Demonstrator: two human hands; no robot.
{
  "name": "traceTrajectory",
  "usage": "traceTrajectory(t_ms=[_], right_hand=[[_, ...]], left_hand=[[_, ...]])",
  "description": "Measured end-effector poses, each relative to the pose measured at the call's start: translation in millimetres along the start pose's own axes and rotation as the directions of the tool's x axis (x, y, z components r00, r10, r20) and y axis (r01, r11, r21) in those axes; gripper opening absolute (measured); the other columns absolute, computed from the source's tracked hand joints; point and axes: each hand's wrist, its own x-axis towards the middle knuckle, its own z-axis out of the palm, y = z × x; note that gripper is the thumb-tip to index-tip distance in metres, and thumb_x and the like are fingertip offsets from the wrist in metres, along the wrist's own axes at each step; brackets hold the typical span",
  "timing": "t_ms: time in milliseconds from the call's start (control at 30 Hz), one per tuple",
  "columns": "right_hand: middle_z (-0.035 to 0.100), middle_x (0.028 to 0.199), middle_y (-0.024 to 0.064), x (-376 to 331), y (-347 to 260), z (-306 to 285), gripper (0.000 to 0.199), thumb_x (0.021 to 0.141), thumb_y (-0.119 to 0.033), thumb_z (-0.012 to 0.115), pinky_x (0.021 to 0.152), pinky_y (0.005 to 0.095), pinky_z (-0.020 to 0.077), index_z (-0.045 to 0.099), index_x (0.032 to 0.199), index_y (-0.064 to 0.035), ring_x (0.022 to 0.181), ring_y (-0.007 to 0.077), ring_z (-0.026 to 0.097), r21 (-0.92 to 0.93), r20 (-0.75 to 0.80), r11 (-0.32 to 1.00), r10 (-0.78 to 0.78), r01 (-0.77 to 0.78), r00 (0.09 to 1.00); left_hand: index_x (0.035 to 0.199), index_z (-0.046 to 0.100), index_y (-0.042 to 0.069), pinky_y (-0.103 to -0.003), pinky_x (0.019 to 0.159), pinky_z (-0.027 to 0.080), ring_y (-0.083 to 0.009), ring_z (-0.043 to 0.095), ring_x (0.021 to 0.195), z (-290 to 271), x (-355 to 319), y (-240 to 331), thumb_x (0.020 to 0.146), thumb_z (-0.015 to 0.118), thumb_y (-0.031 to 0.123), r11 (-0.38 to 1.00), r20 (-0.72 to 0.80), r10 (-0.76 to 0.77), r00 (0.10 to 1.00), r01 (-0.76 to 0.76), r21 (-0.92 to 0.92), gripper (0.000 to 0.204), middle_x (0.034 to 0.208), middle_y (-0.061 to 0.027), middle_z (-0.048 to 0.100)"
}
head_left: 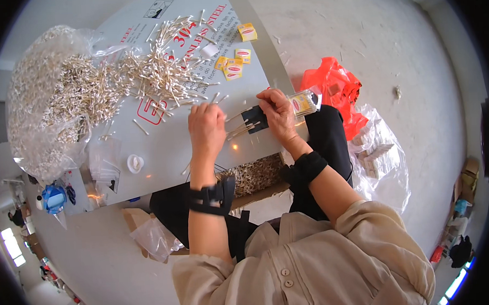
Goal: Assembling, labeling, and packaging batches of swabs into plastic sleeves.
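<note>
My left hand (206, 124) is closed, its fingers curled at the near edge of a loose heap of cotton swabs (164, 74). Whatever lies between those fingers is hidden. My right hand (279, 114) is also closed, thumb and fingertips drawn together above a black square (258, 118) on the table, and I cannot make out anything in its grip. Several swabs lie across the black square, between my hands. Just right of my right hand is a clear pack of swabs with a yellow label (303, 102).
A big clear bag of swabs (51, 101) fills the table's left side. Yellow cards (233, 69) lie at the far right of the tabletop. Below the table edge is a box of swabs (259, 173). Red (332, 88) and clear (388, 141) plastic bags sit to my right.
</note>
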Motion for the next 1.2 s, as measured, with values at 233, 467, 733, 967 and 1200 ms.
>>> traceTrajectory(t_ms=[233, 467, 733, 967, 1200], right_hand=[[0.057, 0.089, 0.0074, -2.9, -11.2, -1.7, 0.012, 0.084, 0.001, 0.062, 0.068, 0.0280, 0.0470, 0.064, 0.097, -0.0001, 0.070, 0.0174, 0.056, -0.096, 0.076, 0.995, -0.018, 0.026, 0.997], [0.059, 0.087, 0.0109, 2.0, -5.3, -5.9, 0.015, 0.080, 0.002, 0.065, 0.067, 0.0311, 0.0497, 0.065, 0.095, 0.0006, 0.071, 0.0207, 0.061, -0.188, 0.036, 0.981, 0.049, -0.042, 0.998], [0.057, 0.084, 0.0092, -7.4, -10.2, -3.3, 0.012, 0.079, 0.002, 0.067, 0.067, 0.0300, 0.0498, 0.063, 0.090, 0.0012, 0.072, 0.0194, 0.060, -0.144, 0.025, 0.990, 0.016, -0.012, 1.000], [0.056, 0.088, 0.0064, -7.1, -3.0, -11.7, 0.015, 0.080, 0.002, 0.068, 0.069, 0.0268, 0.0491, 0.063, 0.094, 0.0006, 0.074, 0.0159, 0.059, -0.078, 0.040, 0.994, 0.078, -0.075, 0.996], [0.061, 0.094, 0.0079, -11.5, -15.4, -5.0, 0.020, 0.075, -0.004, 0.073, 0.070, 0.0326, 0.0532, 0.067, 0.095, -0.0046, 0.082, 0.0229, 0.065, -0.211, 0.215, 0.977, 0.004, 0.043, 0.977]], left_hand=[[0.087, 0.062, 0.003, -0.042, 0.073, 0.047, -0.0301, 0.058, 0.084, -16.5, -62.9, -5.6, 0.079, 0.066, 0.003, 0.891, 0.171, -0.215, 0.962, 0.265, -0.369, 0.009, 0.084, -0.0121, 0.060], [0.087, 0.064, 0.003, -0.040, 0.075, 0.050, -0.0299, 0.061, 0.085, 3.3, -13.1, -27.0, 0.078, 0.070, 0.004, 0.918, -0.049, -0.361, 0.931, 0.345, -0.197, 0.011, 0.089, -0.0112, 0.063], [0.083, 0.062, 0.005, -0.042, 0.076, 0.049, -0.0307, 0.059, 0.087, 17.3, -5.0, 9.8, 0.074, 0.073, 0.004, 0.997, 0.057, -0.073, 0.996, 0.075, -0.021, 0.014, 0.085, -0.0098, 0.061], [0.081, 0.059, 0.003, -0.042, 0.074, 0.049, -0.0305, 0.058, 0.084, -22.1, -30.8, 33.7, 0.076, 0.072, 0.006, 0.975, 0.385, -0.062, 0.921, 0.139, -0.176, 0.014, 0.082, -0.0109, 0.058], [0.088, 0.063, 0.005, -0.041, 0.076, 0.048, -0.0293, 0.058, 0.084, -6.3, -38.2, -12.5, 0.076, 0.074, 0.009, 0.924, -0.083, -0.354, 0.932, 0.334, -0.185, 0.016, 0.085, -0.0103, 0.059]])
